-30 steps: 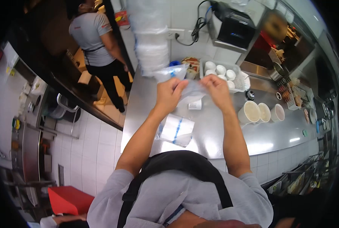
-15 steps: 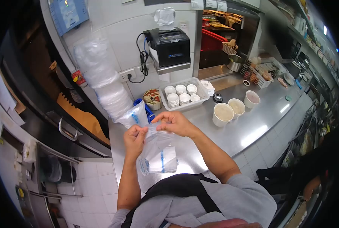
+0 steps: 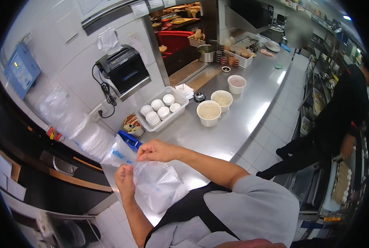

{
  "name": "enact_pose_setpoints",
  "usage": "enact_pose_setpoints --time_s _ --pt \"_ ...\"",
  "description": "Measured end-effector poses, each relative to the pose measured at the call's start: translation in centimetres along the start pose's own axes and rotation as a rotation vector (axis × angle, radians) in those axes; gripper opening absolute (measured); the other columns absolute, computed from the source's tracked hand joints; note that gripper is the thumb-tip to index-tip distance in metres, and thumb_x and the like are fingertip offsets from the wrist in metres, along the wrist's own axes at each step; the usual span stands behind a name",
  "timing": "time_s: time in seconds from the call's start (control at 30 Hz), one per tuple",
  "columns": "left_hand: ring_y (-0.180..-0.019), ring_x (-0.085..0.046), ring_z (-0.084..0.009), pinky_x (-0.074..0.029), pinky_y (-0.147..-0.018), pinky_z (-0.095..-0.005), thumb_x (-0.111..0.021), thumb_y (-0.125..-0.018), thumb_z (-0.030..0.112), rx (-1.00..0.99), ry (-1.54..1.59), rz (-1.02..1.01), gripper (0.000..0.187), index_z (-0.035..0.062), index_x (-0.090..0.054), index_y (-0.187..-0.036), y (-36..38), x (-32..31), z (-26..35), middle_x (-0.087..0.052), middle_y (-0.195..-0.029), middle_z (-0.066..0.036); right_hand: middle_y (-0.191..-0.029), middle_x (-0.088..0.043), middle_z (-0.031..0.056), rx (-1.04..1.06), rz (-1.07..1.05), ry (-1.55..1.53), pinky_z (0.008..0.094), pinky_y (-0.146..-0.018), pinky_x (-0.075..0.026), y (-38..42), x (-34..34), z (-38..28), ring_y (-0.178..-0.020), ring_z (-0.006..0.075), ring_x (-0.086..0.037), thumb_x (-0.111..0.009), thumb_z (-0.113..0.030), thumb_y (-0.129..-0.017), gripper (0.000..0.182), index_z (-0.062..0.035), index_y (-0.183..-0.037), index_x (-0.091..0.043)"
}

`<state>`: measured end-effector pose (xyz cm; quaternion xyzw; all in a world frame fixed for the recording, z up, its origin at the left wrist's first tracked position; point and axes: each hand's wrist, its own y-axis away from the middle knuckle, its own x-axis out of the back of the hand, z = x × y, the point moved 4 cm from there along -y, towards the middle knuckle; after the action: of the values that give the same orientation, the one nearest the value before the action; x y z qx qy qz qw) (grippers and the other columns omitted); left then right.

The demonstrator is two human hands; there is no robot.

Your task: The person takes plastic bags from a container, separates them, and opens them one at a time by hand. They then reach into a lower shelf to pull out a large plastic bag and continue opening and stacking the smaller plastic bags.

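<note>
A clear plastic bag hangs between my two hands over the near end of the counter. My left hand pinches one side of its mouth between thumb and fingers. On the other side, my right hand grips the upper edge with bent fingers. White napkin-like packets with blue print lie under the bag and show partly through it. Just beyond my hands is another clear bag with blue print, beside a blue object.
Three white tubs stand on the steel counter. A white basket holds stacked small cups near an open can. Wrapped clear plastic stacks lean by the wall. A person in black stands at right.
My view has swung to the right, so counter items appear further left and the person in black shows more fully. Both hands still hold the bag, now spread over the packets.
</note>
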<state>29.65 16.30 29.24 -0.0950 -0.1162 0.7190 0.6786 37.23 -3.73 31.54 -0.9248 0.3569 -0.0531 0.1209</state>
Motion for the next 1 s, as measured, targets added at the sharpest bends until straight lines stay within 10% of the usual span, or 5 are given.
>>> enact_pose_setpoints --time_s 0.23,0.5,0.67,1.0 --pt "-0.059 -0.035 -0.0024 -0.026 -0.052 -0.0232 -0.062 -0.106 0.036 0.024 -0.174 0.014 0.049 0.0042 -0.055 -0.068 0.9 -0.2 -1.8 -0.046 -0.065 0.010 -0.070 -0.049 -0.0082 0.048 0.061 -0.072 0.0261 -0.058 -0.035 0.6 0.2 1.0 -0.066 0.0040 -0.042 -0.067 -0.031 -0.101 0.033 -0.0069 -0.079 -0.062" --pt "-0.098 -0.062 -0.0183 -0.044 -0.087 -0.0306 -0.071 -0.096 0.037 -0.015 0.164 -0.053 0.039 0.0030 -0.061 -0.078 1.6 -0.8 -1.2 -0.069 -0.096 -0.012 -0.085 -0.065 -0.0015 -0.030 -0.045 -0.078 0.0248 -0.075 -0.048 1.5 0.5 5.2 -0.081 0.0068 -0.057 -0.066 -0.029 -0.102 0.027 -0.0034 -0.092 -0.071" --pt "-0.069 -0.052 -0.0125 -0.042 -0.065 -0.0267 -0.069 -0.096 0.027 0.182 0.728 -0.123 0.024 0.0061 -0.060 -0.091 3.2 0.4 -5.1 -0.061 -0.079 -0.003 -0.092 -0.068 0.0042 -0.118 0.048 -0.424 0.0303 -0.086 -0.051 1.3 0.1 8.2 -0.089 0.0135 -0.063 -0.062 -0.024 -0.104 0.026 -0.0023 -0.091 -0.068" --pt "-0.054 -0.036 -0.0054 -0.027 -0.052 -0.0235 -0.063 -0.097 0.014 0.239 0.458 0.360 0.018 0.0053 -0.065 -0.081 -1.0 7.1 -2.3 -0.047 -0.065 0.004 -0.093 -0.064 0.0018 -0.095 0.097 -0.488 0.0321 -0.082 -0.054 -8.3 0.2 7.8 -0.089 0.0142 -0.064 -0.057 -0.022 -0.107 0.018 -0.0053 -0.102 -0.062"
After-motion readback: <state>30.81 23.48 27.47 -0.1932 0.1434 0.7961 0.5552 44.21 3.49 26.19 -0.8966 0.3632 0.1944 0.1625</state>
